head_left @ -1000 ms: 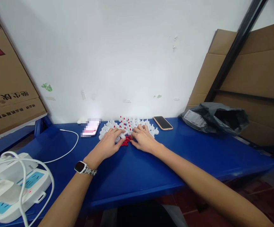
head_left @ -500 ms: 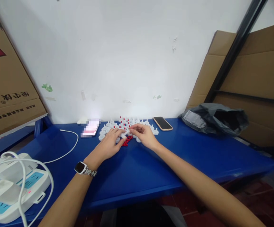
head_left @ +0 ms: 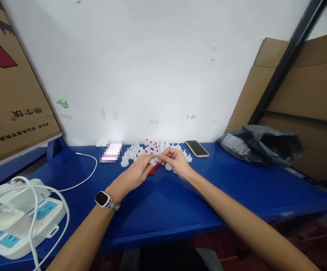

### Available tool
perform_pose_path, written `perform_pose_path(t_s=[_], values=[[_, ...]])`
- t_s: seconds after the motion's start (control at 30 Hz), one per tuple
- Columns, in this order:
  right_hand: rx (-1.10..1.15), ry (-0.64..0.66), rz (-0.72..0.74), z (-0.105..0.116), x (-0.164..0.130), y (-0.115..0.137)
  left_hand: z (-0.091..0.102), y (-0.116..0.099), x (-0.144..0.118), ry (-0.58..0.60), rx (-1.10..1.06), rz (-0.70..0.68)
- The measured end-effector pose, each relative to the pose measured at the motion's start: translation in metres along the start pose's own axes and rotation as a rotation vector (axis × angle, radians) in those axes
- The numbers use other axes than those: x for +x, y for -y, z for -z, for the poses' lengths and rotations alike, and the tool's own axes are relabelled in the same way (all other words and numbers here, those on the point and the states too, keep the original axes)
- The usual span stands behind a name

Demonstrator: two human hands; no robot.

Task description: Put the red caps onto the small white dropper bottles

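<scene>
Both hands have lifted slightly — fingertips of left hand (head_left: pixel 135 175) and right hand (head_left: pixel 177 162) now pinch one small white cap (head_left: pixel 154 160) together, above tiny glossy red plugs (head_left: pixel 153 170), just before clustered round white caps (head_left: pixel 141 150) on the smooth blue table (head_left: pixel 237 184).

A single head-worn camera looks forward and down along both forearms over the blue table (head_left: pixel 163 210), facing the white wall (head_left: pixel 152 67) at its far edge. It sits close above the table's near edge. Cardboard boxes (head_left: pixel 13 98) frame the left side, a black post (head_left: pixel 288 60) the right.
</scene>
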State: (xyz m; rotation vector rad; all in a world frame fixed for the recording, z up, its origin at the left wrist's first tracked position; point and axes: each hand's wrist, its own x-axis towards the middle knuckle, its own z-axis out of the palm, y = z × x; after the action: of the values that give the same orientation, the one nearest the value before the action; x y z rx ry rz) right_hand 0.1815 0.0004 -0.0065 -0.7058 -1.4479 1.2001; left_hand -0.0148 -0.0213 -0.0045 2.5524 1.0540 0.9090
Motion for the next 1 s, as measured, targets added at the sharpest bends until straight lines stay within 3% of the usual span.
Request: perform_pose_path(t_s=[0.33,0.47,0.6,0.73,1.0], values=[[-0.207,0.061,0.101,-0.002,0.005,0.012,-0.001,-0.005,0.0,-0.037,-0.001,0.043],[-0.45,0.025,0.223,-0.001,0.043,0.013,0.01,0.007,-0.001,-0.134,0.076,0.21],[-0.812,-0.014,0.238,-0.004,0.105,-0.001,0.021,0.019,-0.006,-0.011,0.145,0.354],[-1.21,0.087,0.143,-0.015,0.153,-0.022,0.023,0.024,-0.009,0.053,0.164,0.389],[-1.365,0.23,0.079,-0.029,0.174,-0.045,0.02,0.031,-0.012,0.065,0.146,0.389]])
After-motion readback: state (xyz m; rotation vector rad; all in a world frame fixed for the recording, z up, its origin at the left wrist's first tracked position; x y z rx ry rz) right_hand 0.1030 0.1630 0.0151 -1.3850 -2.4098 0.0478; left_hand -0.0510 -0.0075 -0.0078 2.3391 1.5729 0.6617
